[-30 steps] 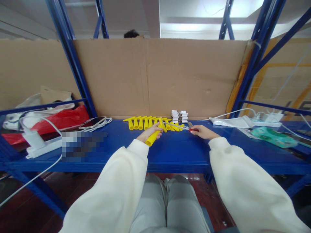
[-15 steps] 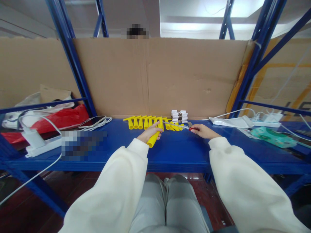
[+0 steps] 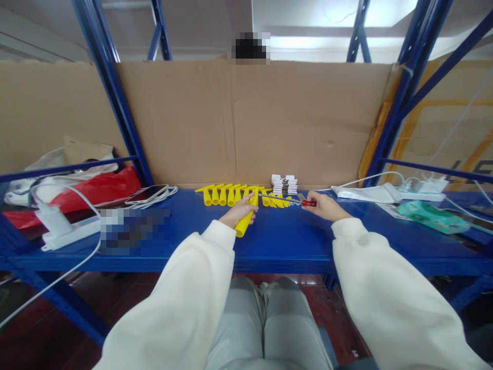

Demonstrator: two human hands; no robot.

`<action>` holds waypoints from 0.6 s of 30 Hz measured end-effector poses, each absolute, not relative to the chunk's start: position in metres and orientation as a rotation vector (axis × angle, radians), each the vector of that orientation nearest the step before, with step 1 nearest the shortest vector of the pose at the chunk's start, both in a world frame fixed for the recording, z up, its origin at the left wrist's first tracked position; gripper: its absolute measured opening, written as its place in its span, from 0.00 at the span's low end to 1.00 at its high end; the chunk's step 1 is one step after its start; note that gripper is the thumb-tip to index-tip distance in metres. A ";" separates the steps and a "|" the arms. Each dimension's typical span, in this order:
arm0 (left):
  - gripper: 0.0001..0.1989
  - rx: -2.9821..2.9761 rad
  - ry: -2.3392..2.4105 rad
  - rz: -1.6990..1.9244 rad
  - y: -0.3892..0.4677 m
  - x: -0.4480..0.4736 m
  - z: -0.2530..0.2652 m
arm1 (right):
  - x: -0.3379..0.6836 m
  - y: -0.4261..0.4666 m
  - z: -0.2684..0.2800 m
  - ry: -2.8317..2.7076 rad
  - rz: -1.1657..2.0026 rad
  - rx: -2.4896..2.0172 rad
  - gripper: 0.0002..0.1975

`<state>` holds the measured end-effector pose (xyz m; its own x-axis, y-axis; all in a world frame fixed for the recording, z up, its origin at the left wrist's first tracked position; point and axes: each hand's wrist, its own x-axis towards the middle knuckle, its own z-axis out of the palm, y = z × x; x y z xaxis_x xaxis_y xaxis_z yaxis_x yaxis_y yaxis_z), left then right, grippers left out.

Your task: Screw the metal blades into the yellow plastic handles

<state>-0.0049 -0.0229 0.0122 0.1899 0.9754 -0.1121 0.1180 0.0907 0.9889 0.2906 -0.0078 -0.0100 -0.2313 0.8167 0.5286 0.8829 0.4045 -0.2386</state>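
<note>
My left hand [image 3: 238,211] is closed around a yellow plastic handle [image 3: 243,226], a hollow tube whose open end points down toward me. In my right hand [image 3: 324,206] is a screwdriver [image 3: 309,203] with a red handle. Its thin metal shaft reaches left to the upper end of the yellow handle; whether the tip sits in a screw is too small to tell. Behind my left hand stands a row of similar yellow handles [image 3: 222,197]. Small yellow pieces [image 3: 278,201] lie under the shaft, with tiny shiny bits beside them.
Stacked white parts [image 3: 284,185] sit against the cardboard wall [image 3: 292,123]. On the left are a power strip [image 3: 71,234], a red bag [image 3: 96,187] and a phone with a cable. A green packet [image 3: 433,217] and chargers lie right. A person's head shows above the cardboard.
The screwdriver's red handle shows more in my right hand, whose fingers have shifted up on it. My left hand stays nearly still. The head behind the cardboard has moved right.
</note>
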 end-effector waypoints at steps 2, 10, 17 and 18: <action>0.39 1.302 1.180 0.937 -0.021 -0.005 0.010 | 0.290 -0.009 -0.009 -2.107 -0.106 -1.399 0.10; 0.40 1.289 1.145 0.945 -0.017 -0.006 0.008 | 0.292 -0.012 -0.006 -2.186 -0.056 -1.391 0.10; 0.41 1.295 1.137 0.946 -0.017 -0.007 0.007 | 0.289 -0.015 -0.002 -2.178 -0.178 -1.423 0.11; 0.41 1.298 1.140 0.947 -0.017 -0.007 0.007 | 0.288 -0.016 -0.002 -2.182 -0.179 -1.433 0.12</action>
